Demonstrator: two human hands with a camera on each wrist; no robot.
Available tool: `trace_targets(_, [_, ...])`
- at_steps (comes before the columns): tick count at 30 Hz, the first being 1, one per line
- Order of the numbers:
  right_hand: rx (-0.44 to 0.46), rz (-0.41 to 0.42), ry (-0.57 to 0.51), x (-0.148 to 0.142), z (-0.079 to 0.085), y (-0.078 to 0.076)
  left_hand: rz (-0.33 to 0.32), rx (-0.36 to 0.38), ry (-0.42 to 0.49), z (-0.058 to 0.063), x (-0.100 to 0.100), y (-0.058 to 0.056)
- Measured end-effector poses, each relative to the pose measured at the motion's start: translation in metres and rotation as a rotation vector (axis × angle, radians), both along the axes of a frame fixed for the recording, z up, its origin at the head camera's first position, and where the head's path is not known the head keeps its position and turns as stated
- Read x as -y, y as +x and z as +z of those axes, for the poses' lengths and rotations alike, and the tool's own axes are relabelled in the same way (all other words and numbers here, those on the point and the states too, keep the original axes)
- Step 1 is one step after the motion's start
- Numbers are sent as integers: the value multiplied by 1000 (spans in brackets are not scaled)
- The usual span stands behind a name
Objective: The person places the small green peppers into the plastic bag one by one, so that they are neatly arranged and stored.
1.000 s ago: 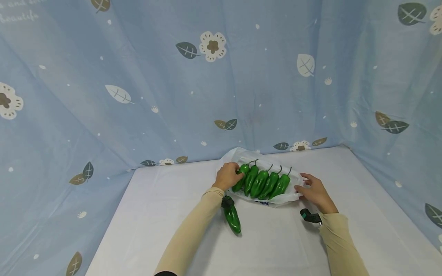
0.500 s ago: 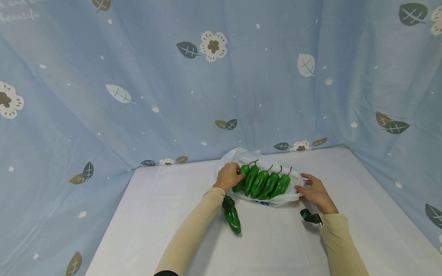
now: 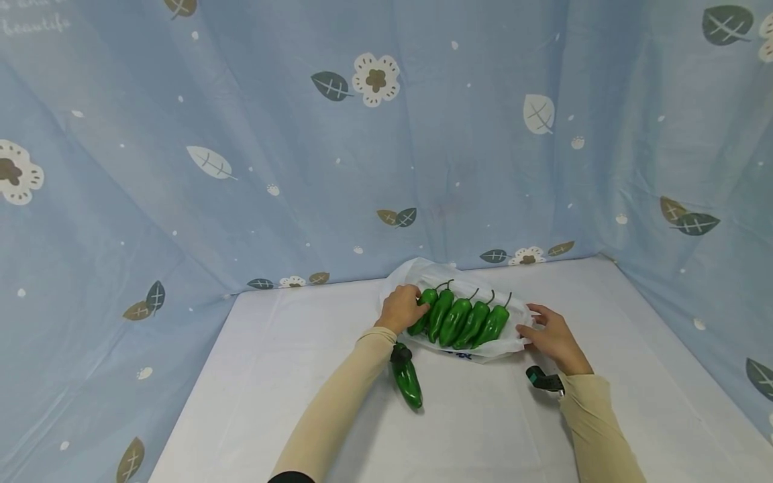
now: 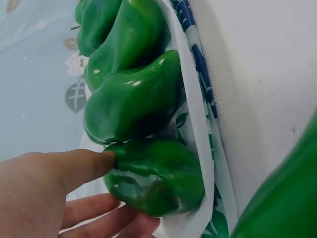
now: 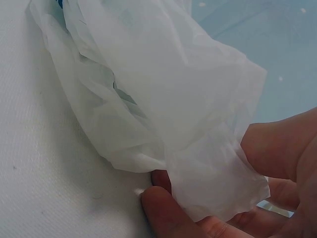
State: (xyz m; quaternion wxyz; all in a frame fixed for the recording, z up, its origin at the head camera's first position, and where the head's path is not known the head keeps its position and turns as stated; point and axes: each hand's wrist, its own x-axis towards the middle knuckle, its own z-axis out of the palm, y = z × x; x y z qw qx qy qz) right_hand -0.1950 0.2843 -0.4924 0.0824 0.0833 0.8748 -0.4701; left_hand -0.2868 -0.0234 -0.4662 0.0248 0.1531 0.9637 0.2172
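Several glossy green peppers [image 3: 454, 322] lie side by side on a white plastic bag [image 3: 513, 343], stems pointing to the back. My left hand [image 3: 401, 308] holds the leftmost pepper [image 4: 156, 176], thumb on its upper side and fingers beneath in the left wrist view. At the bag's right end my right hand [image 3: 554, 341] grips the crumpled plastic [image 5: 213, 173] between thumb and fingers. One more pepper [image 3: 407, 384] lies apart on the table in front of my left wrist; a dark piece overlaps its stem end.
A white cloth [image 3: 477, 429] covers the table. Behind it hangs a blue curtain [image 3: 290, 201] printed with leaves and flowers, which also closes off both sides. A small black device [image 3: 543, 380] sits at my right wrist, just above the table.
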Motion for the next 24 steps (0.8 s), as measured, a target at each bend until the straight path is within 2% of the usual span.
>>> trace_targets(7, [8,0,0,0,0,0,-10,-1,37,4,1,1])
trace_targets(12, [2,2,0,0,-1,0,-21,-18,70,12,4,1])
trace_targets(18, [1,5,1,-1,-1,-1,-40,-7,178,24,16,4])
trace_targets(24, [8,4,7,-3,-2,-1,-58,-40,263,29,31,6])
